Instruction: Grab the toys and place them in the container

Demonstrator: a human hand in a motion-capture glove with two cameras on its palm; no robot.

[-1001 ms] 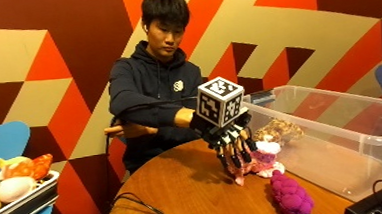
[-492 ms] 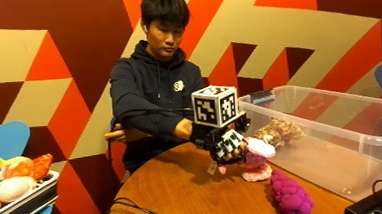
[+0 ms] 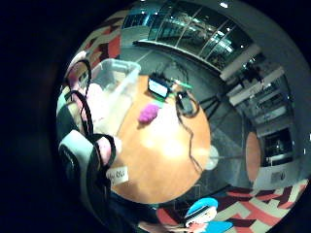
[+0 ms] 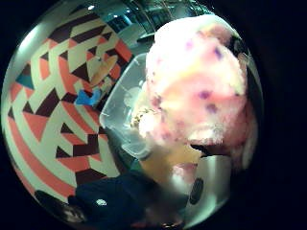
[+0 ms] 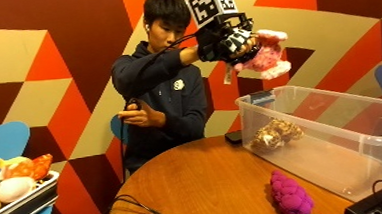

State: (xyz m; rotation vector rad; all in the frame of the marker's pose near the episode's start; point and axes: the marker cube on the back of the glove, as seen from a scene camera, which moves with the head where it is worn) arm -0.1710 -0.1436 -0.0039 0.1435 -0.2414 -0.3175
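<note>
Nearest the outside cam: black cables point(image 5: 134, 210) trail over the round wooden table point(image 5: 209, 186), w/ a black device point(image 5: 377, 206) at the near right corner. A purple grape plush point(image 5: 290, 195) lies on the tabletop just beside the container's front wall, not inside. At far left, a tray point(image 5: 17, 208) on a blue chair point(image 5: 3, 143) holds more soft toys, orange and cream.

Next back: clear plastic container point(image 5: 325, 129) on the table's right side, lid off. A tan-and-brown plush point(image 5: 275, 133) lies inside, near the end closest to the person.

Behind the table sits the person in a dark hoodie. Bare left hand point(image 5: 138, 115) is up at chest height, touching no toy. Gloved right hand point(image 5: 230, 39) is raised at about head height, fingers curled round a pink-and-white plush toy point(image 5: 266, 57); toy is well clear of the table, up above the container's near end, not in it.

Thumb-side palm cam: the pink plush w/ purple spots fills most of the view, close to the palm, container below it. Little-finger-side cam looks down on the table, container, grape plush and the device.
</note>
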